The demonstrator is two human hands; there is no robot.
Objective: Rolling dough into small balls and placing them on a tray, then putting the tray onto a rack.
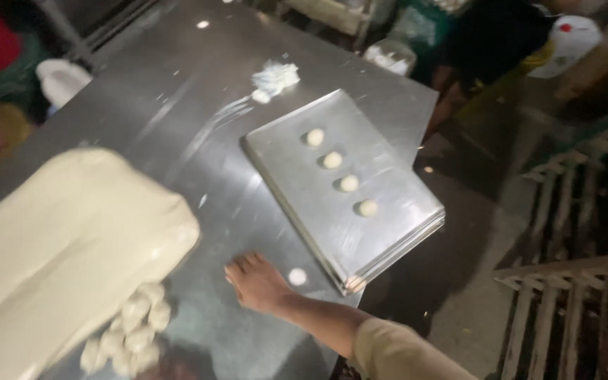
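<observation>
**Q:** Dough first — what lies at the far left?

**A:** A big slab of pale dough fills the left of the steel table. Small cut dough pieces are heaped against its near edge, probably portioned off it.

**Q:** And the hand?

**A:** Only one hand shows, the right hand. Its arm reaches in from the lower right in a tan sleeve. The palm faces down, flat on the table, fingers together and stretched out; it grips nothing. The left hand is out of view.

**Q:** What is nearest it?

**A:** One small dough ball, just beside the hand to its right, on the table at the tray's near corner.

**Q:** Further right?

**A:** A metal baking tray lies at an angle. Four dough balls sit on it in an evenly spaced row, seemingly set apart to keep from sticking. Behind the tray is a small flour pile.
</observation>
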